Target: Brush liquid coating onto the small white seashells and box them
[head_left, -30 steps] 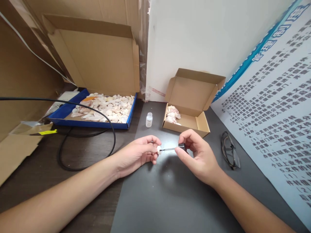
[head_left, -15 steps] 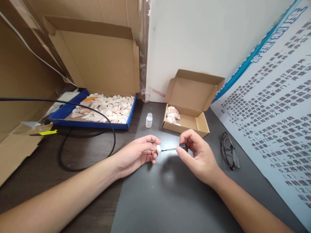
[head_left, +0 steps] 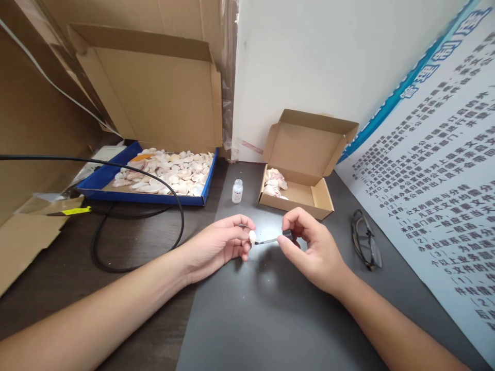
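Between the thumb and fingers of my left hand [head_left: 224, 242] is a small white seashell [head_left: 252, 236]. My right hand [head_left: 313, 247] pinches the dark cap of a thin applicator brush [head_left: 266, 240], whose tip points left and meets the shell's edge. Most of the cap is hidden by my fingers. Beyond my hands a small clear glass bottle [head_left: 237, 192] with a printed label stands upright, its neck uncapped.
A blue-sided cardboard box [head_left: 147, 198] full of shells is at the left, lid up. A smaller cardboard box [head_left: 296, 206] with several shells stands beyond my right hand. Glasses [head_left: 364, 241] lie at the right. A black cable [head_left: 181, 214] loops at the left, near my forearm.
My right hand has shifted slightly left with the brush, bringing its tip up to the shell's lower edge. My left hand and the shell stay in place.
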A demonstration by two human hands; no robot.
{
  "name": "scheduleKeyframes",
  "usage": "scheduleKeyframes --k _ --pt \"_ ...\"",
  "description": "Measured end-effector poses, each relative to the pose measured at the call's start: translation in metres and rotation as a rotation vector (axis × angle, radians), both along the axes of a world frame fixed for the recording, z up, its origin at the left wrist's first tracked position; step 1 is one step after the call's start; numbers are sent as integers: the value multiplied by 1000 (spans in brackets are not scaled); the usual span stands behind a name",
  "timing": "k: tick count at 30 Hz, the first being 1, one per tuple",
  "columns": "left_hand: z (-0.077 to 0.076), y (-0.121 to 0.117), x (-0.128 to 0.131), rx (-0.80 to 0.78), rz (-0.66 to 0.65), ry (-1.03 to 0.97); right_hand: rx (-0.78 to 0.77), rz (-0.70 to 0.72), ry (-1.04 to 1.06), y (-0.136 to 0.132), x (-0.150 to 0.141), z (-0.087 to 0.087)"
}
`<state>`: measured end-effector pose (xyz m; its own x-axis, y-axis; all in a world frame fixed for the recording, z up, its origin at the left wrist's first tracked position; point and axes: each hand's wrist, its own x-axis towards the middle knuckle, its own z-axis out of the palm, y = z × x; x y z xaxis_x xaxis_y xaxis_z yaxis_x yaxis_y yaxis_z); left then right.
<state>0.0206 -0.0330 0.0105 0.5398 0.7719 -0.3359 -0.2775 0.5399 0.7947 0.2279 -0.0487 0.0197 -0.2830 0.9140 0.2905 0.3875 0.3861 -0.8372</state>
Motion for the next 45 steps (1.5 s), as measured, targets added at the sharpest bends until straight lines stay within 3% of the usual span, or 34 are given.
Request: scheduleKeyframes --k 45 --pt "1 1 0 0 -10 14 -9 -10 -14 0 -1 3"
